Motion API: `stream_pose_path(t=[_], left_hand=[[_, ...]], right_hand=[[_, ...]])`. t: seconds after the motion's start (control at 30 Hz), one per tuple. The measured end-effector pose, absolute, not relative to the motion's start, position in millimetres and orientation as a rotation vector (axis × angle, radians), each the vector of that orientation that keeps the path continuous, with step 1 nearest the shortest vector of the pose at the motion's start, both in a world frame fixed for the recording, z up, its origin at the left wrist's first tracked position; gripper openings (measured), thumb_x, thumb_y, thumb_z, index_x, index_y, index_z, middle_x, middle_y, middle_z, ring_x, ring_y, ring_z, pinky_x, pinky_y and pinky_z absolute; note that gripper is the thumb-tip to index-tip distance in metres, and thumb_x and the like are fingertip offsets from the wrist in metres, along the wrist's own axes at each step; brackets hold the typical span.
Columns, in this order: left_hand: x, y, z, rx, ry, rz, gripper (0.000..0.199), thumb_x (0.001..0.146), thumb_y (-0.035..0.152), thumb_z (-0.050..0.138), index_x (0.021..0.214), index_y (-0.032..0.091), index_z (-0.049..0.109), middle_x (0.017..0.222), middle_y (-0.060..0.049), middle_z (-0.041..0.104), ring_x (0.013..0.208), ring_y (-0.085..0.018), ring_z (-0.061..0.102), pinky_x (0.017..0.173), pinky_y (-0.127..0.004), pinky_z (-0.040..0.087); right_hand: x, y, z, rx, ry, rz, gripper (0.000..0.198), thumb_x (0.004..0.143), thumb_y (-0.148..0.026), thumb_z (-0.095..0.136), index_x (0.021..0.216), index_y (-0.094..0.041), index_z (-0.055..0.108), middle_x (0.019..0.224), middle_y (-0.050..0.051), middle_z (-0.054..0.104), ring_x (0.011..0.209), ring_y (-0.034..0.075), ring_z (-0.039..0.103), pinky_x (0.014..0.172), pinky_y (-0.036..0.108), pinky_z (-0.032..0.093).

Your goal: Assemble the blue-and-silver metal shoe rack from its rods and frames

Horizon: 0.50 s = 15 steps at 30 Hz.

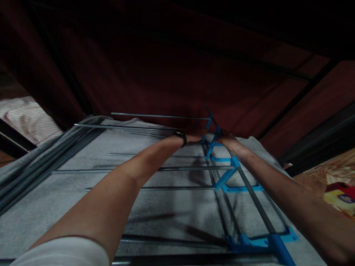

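Hands both reach to the far end of a drying rack (pixel 172 168) that is draped with a grey towel (pixel 177 207). Left hand (pixel 195 138): fingers reach the far edge of the towel, just beside the blue joint (pixel 211 142) at the rack's far end. Whether the fingers are closed on the cloth or only resting on it cannot be told; light is poor and the hand is small in view. A black watch (pixel 180 135) sits on that wrist.

Right hand (pixel 227 139): lies just to the other side of the same blue joint, touching or very near it. Fingers appear curled toward the joint or the towel edge there, but the degree of closure cannot be told.

Between the two forearms runs a dark side bar (pixel 253 201) with blue plastic brackets (pixel 238 187), leading from the near edge up to the hands. Thin metal rods (pixel 155 116) cross the rack on the left hand's side, some on top of the towel, two bare beyond its far edge.

Past the hands hangs a dark red curtain (pixel 172 70). Outboard of the left arm: striped pale cloth (pixel 27 118). Outboard of the right arm: wood-patterned floor (pixel 318 170) with a yellow and red packet (pixel 342 195), well apart from the hands.
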State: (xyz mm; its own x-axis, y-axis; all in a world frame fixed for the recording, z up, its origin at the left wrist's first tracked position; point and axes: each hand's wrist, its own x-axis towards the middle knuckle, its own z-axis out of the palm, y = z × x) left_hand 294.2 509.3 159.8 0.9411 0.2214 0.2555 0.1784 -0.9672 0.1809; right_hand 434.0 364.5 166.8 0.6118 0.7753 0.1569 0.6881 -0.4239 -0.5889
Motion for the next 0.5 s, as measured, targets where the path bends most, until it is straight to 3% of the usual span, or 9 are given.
stream_pose_path(t=[0.3, 0.5], left_hand=[[284.4, 508.5, 159.5, 2.959, 0.297, 0.348, 0.043, 0.098, 0.042, 0.036, 0.123, 0.019, 0.063, 0.126, -0.009, 0.065, 0.112, -0.023, 0.057, 0.098, -0.035, 0.041], [259.6, 507.1, 161.5, 2.873, 0.428, 0.285, 0.055, 0.096, 0.046, 0.041, 0.147, 0.026, 0.041, 0.146, -0.008, 0.051, 0.127, -0.024, 0.048, 0.108, -0.037, 0.033]], right_hand=[[433.0, 366.1, 162.3, -2.115, -1.174, 0.209, 0.038, 0.060, -0.015, 0.061, 0.097, -0.015, 0.068, 0.089, 0.006, 0.071, 0.074, 0.017, 0.062, 0.061, 0.022, 0.045], [429.6, 363.4, 166.4, -2.211, -1.147, 0.213, 0.033, 0.062, -0.012, 0.063, 0.094, -0.015, 0.069, 0.086, 0.004, 0.070, 0.072, 0.017, 0.061, 0.059, 0.023, 0.043]])
